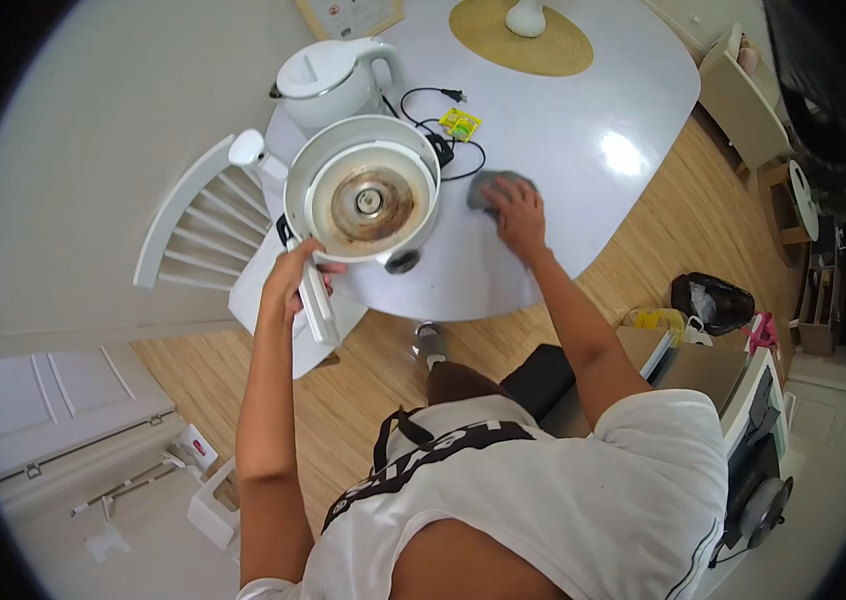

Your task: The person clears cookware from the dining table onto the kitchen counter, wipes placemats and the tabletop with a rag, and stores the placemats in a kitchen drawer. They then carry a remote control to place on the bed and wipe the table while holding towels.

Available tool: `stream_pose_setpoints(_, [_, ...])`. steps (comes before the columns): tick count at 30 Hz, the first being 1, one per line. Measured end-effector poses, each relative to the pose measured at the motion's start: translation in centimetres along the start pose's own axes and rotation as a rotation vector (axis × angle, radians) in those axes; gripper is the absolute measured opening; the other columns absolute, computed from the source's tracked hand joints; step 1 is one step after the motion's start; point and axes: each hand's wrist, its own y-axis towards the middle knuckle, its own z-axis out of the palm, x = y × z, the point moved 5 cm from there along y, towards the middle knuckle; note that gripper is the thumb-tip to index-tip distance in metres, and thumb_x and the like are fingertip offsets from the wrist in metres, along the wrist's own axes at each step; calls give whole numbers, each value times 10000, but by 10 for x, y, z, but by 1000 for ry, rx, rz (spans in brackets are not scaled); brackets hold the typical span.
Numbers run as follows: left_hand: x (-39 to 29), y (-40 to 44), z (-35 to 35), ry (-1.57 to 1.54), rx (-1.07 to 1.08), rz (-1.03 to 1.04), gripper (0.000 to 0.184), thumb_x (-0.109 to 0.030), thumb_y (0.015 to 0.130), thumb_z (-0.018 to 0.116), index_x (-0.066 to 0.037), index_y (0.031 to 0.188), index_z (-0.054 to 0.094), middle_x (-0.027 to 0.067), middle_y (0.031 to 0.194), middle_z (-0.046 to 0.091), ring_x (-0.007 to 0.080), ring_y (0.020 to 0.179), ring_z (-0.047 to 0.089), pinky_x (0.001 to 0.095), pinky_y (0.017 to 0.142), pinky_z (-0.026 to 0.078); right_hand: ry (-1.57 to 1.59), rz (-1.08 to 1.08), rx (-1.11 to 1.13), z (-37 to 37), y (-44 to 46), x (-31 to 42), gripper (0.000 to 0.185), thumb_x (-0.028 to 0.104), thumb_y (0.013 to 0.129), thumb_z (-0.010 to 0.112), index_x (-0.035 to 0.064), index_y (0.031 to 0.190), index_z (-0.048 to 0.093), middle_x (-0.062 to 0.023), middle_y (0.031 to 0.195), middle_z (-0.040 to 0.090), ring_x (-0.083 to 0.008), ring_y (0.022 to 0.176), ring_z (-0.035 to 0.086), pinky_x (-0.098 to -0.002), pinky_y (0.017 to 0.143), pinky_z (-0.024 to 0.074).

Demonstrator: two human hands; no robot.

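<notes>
My left hand (291, 282) is closed round the white handle (318, 308) of an electric cooking pot (305, 172). The pot is over the near left part of the table, with brown stains on its heating base and a round metal piece at the centre. A dark dial sits low on its outer wall. To the right of the pot, my right hand (519, 215) presses a grey cloth (483, 190) against the white tabletop (583, 120), its fingers bent over the cloth.
A white kettle (318, 75) stands behind the pot. Beside it lie a black cord with a plug (454, 96) and a small yellow packet (460, 124). A white vase (525, 18) rests on a round gold mat (568, 55). A white chair (198, 225) stands at left.
</notes>
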Motion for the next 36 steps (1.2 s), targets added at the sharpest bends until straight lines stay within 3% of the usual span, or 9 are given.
stream_pose_setpoints(6, [3, 5, -2, -60, -97, -61, 229, -133, 741, 550, 62, 862, 546, 176, 640, 590, 222, 471, 551, 368, 431, 504, -148, 143, -34, 57, 115, -38, 464, 135, 802, 535, 311, 1231, 533, -30, 1290, 473, -310, 1215, 381, -534, 979, 276])
stream_pose_setpoints(11, [3, 14, 13, -82, -36, -114, 200, -133, 752, 540, 20, 877, 512, 144, 627, 544, 235, 509, 529, 389, 487, 483, -84, -37, 117, 102, 188, -15, 498, 177, 795, 522, 395, 1242, 509, 11, 1341, 432, -323, 1297, 311, -602, 993, 242])
stream_pose_setpoints(16, [-1, 28, 32, -146, 14, -138, 216, -118, 759, 536, 41, 901, 508, 157, 647, 553, 227, 525, 531, 384, 504, 483, -54, -51, 63, 94, 176, -39, 378, 150, 821, 493, 307, 1154, 579, 36, 1267, 499, -235, 1218, 413, -449, 957, 342])
stream_pose_setpoints(19, [2, 31, 61, -179, 107, -101, 239, -117, 766, 560, 86, 890, 538, 185, 687, 587, 214, 519, 557, 362, 460, 501, -48, -32, 96, 53, 125, -60, 328, 173, 813, 512, 228, 1128, 587, -10, 1218, 529, -243, 1175, 441, -446, 939, 350])
stream_pose_setpoints(21, [0, 33, 70, -162, 189, -72, 229, -117, 772, 553, 84, 882, 551, 201, 699, 604, 214, 522, 562, 359, 464, 504, 69, 83, 3, 33, 82, -58, 341, 82, 785, 513, 200, 1087, 618, 30, 1184, 534, -236, 1157, 438, -451, 929, 356])
stream_pose_setpoints(25, [3, 31, 60, -166, 211, -74, 232, -114, 775, 548, 85, 893, 539, 190, 690, 594, 218, 520, 561, 360, 465, 506, -143, 60, 150, 23, 22, -41, 297, 99, 760, 558, 175, 1033, 644, 23, 1203, 510, -213, 1158, 433, -449, 938, 342])
stream_pose_setpoints(26, [5, 26, 54, -155, 186, -104, 219, -115, 772, 538, 64, 898, 526, 173, 687, 570, 226, 543, 550, 377, 496, 496, -115, 34, 49, 22, 27, -39, 338, 59, 741, 549, 151, 1060, 613, -53, 1132, 543, -253, 1156, 438, -447, 928, 347])
stream_pose_setpoints(33, [18, -4, 20, -148, 4, -101, 223, -86, 743, 531, 50, 915, 493, 156, 674, 539, 255, 524, 535, 408, 467, 467, -156, 166, -54, 78, 181, -97, 394, 53, 780, 505, 219, 1130, 579, 3, 1176, 521, -215, 1129, 453, -432, 911, 362])
stream_pose_setpoints(36, [22, -22, 3, -184, -44, -97, 236, -73, 725, 535, 53, 919, 489, 156, 655, 533, 260, 509, 536, 408, 455, 462, -99, 134, -58, 83, 162, -93, 384, 61, 784, 507, 225, 1119, 597, 20, 1177, 524, -206, 1125, 452, -427, 922, 355])
